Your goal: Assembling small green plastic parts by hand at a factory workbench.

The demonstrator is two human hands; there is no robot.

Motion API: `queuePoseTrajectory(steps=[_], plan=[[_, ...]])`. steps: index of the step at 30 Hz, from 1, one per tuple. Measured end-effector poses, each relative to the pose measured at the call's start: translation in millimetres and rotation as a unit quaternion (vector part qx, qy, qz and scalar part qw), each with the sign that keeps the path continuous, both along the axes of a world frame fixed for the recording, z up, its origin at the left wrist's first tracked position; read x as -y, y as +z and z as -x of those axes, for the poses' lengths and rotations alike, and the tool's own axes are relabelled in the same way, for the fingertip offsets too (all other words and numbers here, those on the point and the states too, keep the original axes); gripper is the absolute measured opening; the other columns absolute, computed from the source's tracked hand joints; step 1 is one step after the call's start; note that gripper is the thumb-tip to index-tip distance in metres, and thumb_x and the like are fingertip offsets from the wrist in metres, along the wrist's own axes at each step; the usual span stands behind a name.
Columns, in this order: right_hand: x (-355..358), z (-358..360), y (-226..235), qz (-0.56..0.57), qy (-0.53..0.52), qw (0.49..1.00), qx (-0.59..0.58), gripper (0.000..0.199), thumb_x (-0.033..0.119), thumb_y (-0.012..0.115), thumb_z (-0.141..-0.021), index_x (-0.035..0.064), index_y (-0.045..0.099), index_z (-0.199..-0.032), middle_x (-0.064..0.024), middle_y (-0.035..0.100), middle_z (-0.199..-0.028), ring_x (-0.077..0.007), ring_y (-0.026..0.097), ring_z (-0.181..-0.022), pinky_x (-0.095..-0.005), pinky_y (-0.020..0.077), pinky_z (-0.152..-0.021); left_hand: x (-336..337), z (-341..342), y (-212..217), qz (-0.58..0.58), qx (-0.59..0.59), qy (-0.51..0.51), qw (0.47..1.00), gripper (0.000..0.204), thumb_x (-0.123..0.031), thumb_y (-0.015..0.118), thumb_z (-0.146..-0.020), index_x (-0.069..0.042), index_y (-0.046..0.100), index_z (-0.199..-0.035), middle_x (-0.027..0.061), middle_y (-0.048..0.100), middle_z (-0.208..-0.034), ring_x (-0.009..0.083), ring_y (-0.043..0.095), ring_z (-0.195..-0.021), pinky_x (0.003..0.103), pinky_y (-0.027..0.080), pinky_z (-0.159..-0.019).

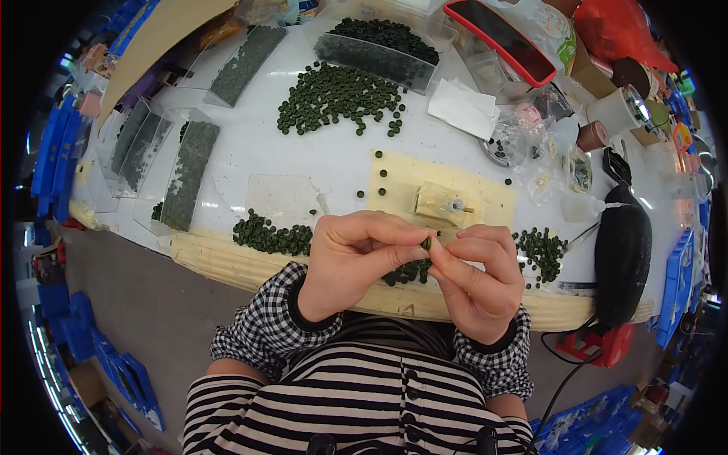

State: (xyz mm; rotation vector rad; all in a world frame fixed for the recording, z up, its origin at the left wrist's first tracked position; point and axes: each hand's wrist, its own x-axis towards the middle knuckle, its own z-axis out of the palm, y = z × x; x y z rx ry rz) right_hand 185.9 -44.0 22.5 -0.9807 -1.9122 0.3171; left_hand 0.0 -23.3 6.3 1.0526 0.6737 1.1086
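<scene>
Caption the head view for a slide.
Left hand and right hand pinch a small dark green piece at a white worktable strewn with loose piles of similar pieces.

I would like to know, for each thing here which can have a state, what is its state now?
left hand: closed, pinching the piece
right hand: closed, fingertips at the same piece
small dark-green round piece: held up between the fingertips
large heap of dark-green round pieces: loose, spread out
clear plastic bin beyond the heap: holding dark pieces
red-cased rectangular phone: screen dark
white paper sheet: folded
</scene>
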Motion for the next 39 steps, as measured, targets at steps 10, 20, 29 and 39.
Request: queuePoseTrajectory(steps=[10, 20, 29, 39], plan=[[-2.2, -2.5, 0.7, -0.008, 0.011, 1.000, 0.017, 0.043, 0.001, 0.079, -0.065, 0.0076, 0.073, -0.106, -0.0016, 0.064, -0.089, -0.0212, 0.054, -0.080, -0.0300, 0.0489, -0.068, -0.7, 0.5, 4.8, 0.016, -0.007, -0.006, 1.000, 0.017, 0.011, 0.065, -0.083, 0.002, 0.070, -0.096, 0.0164, 0.070, -0.097, 0.0190, 0.068, -0.089, 0.027, 0.057, -0.080], [-4.3, -2.1, -3.3, -0.016, 0.009, 1.000, 0.006, 0.042, 0.001, 0.079, -0.065, 0.0073, 0.073, -0.106, -0.0029, 0.064, -0.089, -0.0217, 0.055, -0.080, -0.0303, 0.0494, -0.068, 0.1, -1.9, 2.3, 0.019, 0.007, 0.004, 1.000, 0.017, 0.012, 0.064, -0.084, 0.003, 0.069, -0.097, 0.0163, 0.069, -0.098, 0.0194, 0.068, -0.091, 0.028, 0.056, -0.082], [-3.7, -0.7, -2.7, 0.002, 0.009, 1.000, -0.020, 0.041, 0.001, 0.078, -0.066, 0.0074, 0.073, -0.107, -0.0033, 0.064, -0.088, -0.0211, 0.056, -0.079, -0.0300, 0.0487, -0.067, 1.0, -2.7, 5.6, 0.024, 0.008, 0.011, 1.000, 0.016, 0.012, 0.064, -0.084, 0.005, 0.067, -0.099, 0.0166, 0.069, -0.099, 0.0195, 0.067, -0.093, 0.028, 0.055, -0.084], [-2.5, -1.1, -4.5, 0.025, 0.030, 0.998, -0.042, 0.042, -0.001, 0.079, -0.066, 0.0070, 0.073, -0.107, -0.0034, 0.064, -0.089, -0.0210, 0.056, -0.080, -0.0300, 0.0483, -0.068, -3.2, 3.3, 4.3, -0.083, -0.066, 0.006, 0.994, 0.018, 0.010, 0.068, -0.081, 0.003, 0.070, -0.097, 0.0171, 0.069, -0.098, 0.0196, 0.068, -0.089, 0.027, 0.056, -0.078]])
